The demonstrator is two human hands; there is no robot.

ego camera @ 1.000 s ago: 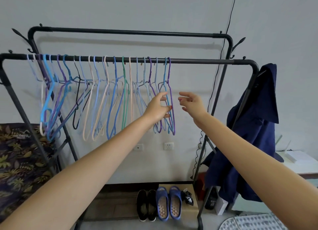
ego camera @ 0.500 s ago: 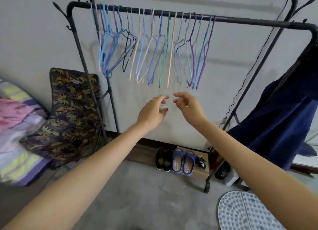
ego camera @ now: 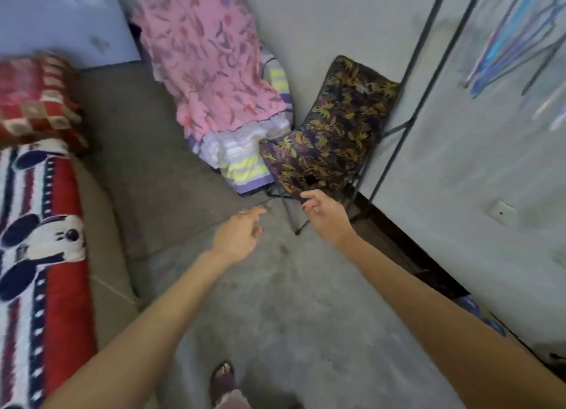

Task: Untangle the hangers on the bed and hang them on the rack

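Both the left hand [ego camera: 237,235] and right hand [ego camera: 326,215] hang empty with loose fingers over the floor beside the bed [ego camera: 128,151], while blurred hangers [ego camera: 502,50] dangle on the rack [ego camera: 427,50] far right; being probably light, thin and stiff, they're best held near the hook.

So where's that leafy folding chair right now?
The chair stands mid-frame against the wall, between the pink bedding on its left and the rack on its right.
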